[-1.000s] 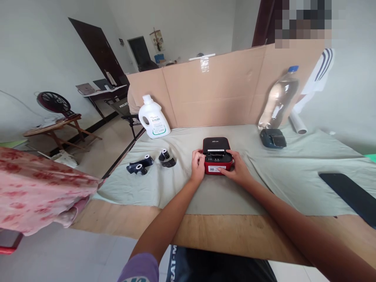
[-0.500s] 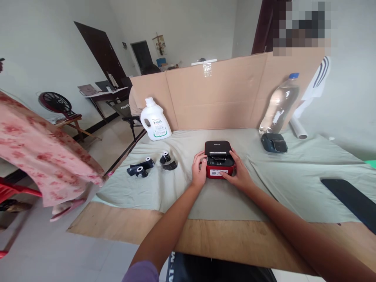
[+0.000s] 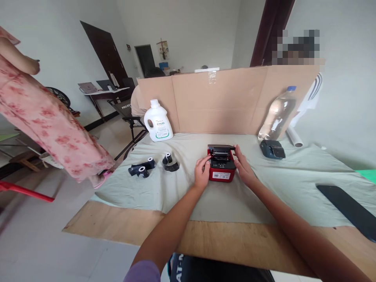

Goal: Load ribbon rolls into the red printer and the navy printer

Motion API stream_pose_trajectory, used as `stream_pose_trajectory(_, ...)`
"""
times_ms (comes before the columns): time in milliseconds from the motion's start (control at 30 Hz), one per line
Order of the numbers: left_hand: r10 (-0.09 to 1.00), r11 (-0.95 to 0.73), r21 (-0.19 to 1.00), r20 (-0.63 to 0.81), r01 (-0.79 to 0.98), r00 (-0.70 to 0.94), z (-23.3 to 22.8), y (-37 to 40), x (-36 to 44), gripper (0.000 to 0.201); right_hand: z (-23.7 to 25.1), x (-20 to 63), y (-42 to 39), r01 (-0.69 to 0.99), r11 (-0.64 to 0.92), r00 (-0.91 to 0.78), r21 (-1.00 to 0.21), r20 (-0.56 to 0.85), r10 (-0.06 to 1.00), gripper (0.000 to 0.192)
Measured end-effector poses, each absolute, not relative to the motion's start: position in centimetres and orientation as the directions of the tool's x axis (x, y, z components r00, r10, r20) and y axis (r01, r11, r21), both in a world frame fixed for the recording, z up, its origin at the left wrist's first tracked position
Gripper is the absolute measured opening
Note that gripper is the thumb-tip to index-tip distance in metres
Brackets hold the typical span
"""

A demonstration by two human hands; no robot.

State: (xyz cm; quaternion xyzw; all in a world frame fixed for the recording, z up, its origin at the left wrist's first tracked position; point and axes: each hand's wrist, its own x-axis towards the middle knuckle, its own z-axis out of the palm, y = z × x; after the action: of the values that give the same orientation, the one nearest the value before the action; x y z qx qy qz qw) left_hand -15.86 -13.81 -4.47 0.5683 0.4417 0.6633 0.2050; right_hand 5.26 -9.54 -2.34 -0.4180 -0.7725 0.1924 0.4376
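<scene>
One printer (image 3: 221, 164) stood before the cardboard (image 3: 216, 107), labelled side facing away, long axis unclear. Left hand (image 3: 202, 172) touched it, grip unclear; right hand (image 3: 244, 167) spread beside it. Three rolls (image 3: 143, 172) lay before the cardboard's left end.

Free cloth (image 3: 232, 203) on counter (image 3: 114, 219) betw. forearms (image 3: 170, 223), in front of red printer (image 3: 221, 175); L hand (image 3: 202, 172) & R hand (image 3: 244, 168) block its sides. Gap R of R hand to dk device (image 3: 272, 149). Black rolls (image 3: 143, 172) obstruct L; cardboard (image 3: 217, 102) walls off back.
</scene>
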Motion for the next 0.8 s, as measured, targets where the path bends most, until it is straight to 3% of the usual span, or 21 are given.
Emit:
stream_pose_trajectory(167,0.783,-0.519,0.824,0.565,0.229,-0.259,-4.3,-13.9,-16.0,0.034,-0.5,4.5,-8.4,0.538,0.438,-0.173,-0.721,0.414,0.894,0.06)
stream_pose_trajectory(400,0.782,-0.523,0.819,0.572,0.236,-0.249,-4.5,-13.7,-16.1,0.032,3.1,3.7,-7.4,0.678,0.434,-0.323,-0.593,0.29,0.901,0.04)
stream_pose_trajectory(600,0.778,-0.53,0.815,0.578,0.235,-0.249,-4.3,-13.7,-16.3,0.03,7.7,1.5,-3.5,0.662,0.483,-0.642,-0.573,-0.102,0.76,0.034)
stream_pose_trajectory(700,0.778,-0.531,0.815,0.577,0.231,-0.247,-4.3,-13.7,-16.3,0.03,8.1,0.0,-1.4,0.719,0.485,-0.67,-0.498,-0.309,0.675,0.033)
stream_pose_trajectory(800,0.769,-0.54,0.807,0.588,0.238,-0.251,-4.2,-13.7,-16.2,0.029,7.1,-1.6,0.2,0.763,0.5,-0.644,-0.41,-0.421,0.638,0.024)
